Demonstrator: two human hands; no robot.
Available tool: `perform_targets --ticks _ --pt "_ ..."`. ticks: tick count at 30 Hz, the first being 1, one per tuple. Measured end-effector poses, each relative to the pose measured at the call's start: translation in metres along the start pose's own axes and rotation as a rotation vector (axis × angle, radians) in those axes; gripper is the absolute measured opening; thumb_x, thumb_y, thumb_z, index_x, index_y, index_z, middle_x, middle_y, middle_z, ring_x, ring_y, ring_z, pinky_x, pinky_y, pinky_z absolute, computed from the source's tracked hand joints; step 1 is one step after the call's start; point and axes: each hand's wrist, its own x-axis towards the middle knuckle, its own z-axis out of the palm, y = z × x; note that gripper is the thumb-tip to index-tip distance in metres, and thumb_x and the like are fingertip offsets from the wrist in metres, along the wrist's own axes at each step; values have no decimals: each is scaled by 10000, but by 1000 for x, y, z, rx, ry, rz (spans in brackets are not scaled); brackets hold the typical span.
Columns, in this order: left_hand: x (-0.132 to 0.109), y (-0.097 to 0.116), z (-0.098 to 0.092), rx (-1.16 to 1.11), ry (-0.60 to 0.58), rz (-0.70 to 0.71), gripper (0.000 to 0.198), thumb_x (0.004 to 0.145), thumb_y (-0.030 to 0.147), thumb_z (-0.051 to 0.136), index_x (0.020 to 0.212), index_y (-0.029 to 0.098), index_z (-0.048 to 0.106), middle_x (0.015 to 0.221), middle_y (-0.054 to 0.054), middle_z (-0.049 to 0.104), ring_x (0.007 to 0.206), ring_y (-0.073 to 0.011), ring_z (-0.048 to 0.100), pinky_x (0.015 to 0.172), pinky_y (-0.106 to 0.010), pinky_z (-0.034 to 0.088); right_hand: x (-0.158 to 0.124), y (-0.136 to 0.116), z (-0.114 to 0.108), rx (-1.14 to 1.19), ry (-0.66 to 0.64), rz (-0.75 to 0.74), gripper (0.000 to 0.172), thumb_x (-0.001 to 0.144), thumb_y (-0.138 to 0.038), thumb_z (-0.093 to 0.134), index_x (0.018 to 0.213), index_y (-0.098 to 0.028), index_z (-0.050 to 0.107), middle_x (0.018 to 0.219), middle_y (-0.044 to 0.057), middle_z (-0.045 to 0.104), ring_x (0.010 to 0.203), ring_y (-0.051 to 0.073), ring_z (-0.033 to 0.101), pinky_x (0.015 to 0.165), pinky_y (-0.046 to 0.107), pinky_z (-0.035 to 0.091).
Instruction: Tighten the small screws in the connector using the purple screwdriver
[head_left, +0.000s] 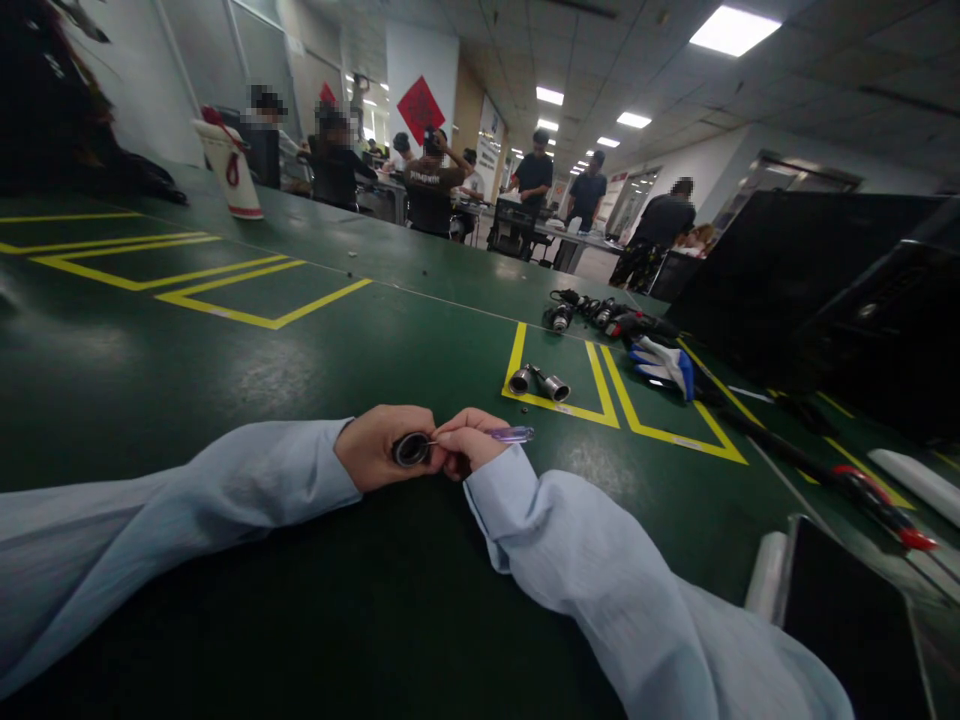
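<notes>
Light-blue sleeves (645, 600) foremost; hollow cylinder (412, 450) in left hand (381, 442), purple-handled tool (516, 434) in right hand (474, 442)

Both sleeves run in from the lower part of the view to my hands, which meet over the near part of the green table (315, 370).

Left: fingers wrapped round the dark hollow cylinder, its round open end turned my way.

Right: fingertips pinch the slim tool. Its translucent purple handle sticks out to the right; the thin shaft points left, at the cylinder's mouth. Cannot tell whether the tip touches the rim or sits inside.

Surroundings: beyond my right hand, two metal fittings (556, 388) lie close together at the near left corner of a yellow tape outline (604, 385). Farther back, a cluster of dark metal parts (561, 316); to its right, a white-and-blue glove (664, 365). Lower right, a flat black-screened device (847, 610). Far left, a white cup (232, 175). People (587, 190) sit and stand in the background.
</notes>
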Motion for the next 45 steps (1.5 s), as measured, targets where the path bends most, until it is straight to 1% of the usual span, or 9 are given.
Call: perform_targets --ticks 3,7,15,22,25,28,35,41,45 --pt "2 1 0 -30 10 18 201 772 307 562 671 134 585 621 -19 575 585 -98 523 563 -202 405 3 0 -4 121 -40 73 26 516 -145 544 517 -167 530 388 -35 584 321 73 445 332 174 321" --pt "3 3 0 -84 35 8 228 773 319 567 646 130 574 604 -21 570 574 -98 525 549 -198 406 2 3 -5 181 -78 51 27 523 -136 540 525 -162 535 392 -29 590 318 75 449 329 178 328" --pt "2 3 -1 4 37 -16 177 758 249 550 616 144 536 589 8 516 548 -87 486 513 -187 375 -2 8 5 32 85 -137 50 565 -188 576 529 -170 547 377 -62 559 295 37 362 313 159 240" --pt "1 6 -1 23 -1 36 169 788 224 501 651 148 561 627 -18 562 599 -105 520 573 -198 396 2 5 -2 180 -41 44 37 511 -160 586 506 -155 549 380 -26 587 307 62 427 317 165 299" --pt "1 5 0 -16 -1 39 173 780 220 521 630 140 551 622 -17 560 595 -100 520 573 -194 392 1 4 -4 195 -89 48 39 513 -148 586 506 -150 547 390 -15 598 310 67 439 322 170 310" --pt "1 5 2 -28 15 -12 159 773 221 537 647 126 554 614 -12 550 574 -92 508 548 -191 382 -1 5 -3 215 -66 4 54 529 -160 595 520 -154 543 390 -28 591 310 63 429 323 169 299" --pt "0 7 0 0 4 -13 159 748 198 540 603 136 519 585 19 490 545 -77 468 516 -185 354 -5 5 5 -2 31 -116 71 583 -179 588 528 -169 544 374 -71 553 303 27 356 336 164 241" --pt "-2 8 1 88 -9 18 128 766 176 495 656 141 550 614 1 526 580 -93 491 552 -195 375 0 1 1 86 -54 45 79 541 -166 598 497 -162 532 368 -51 563 306 54 418 330 171 302" --pt "-1 9 1 29 5 -14 158 774 224 528 646 134 550 608 -4 546 579 -91 509 551 -189 386 1 2 -4 200 -103 47 51 524 -165 600 516 -149 552 394 -25 590 321 65 442 325 174 321"
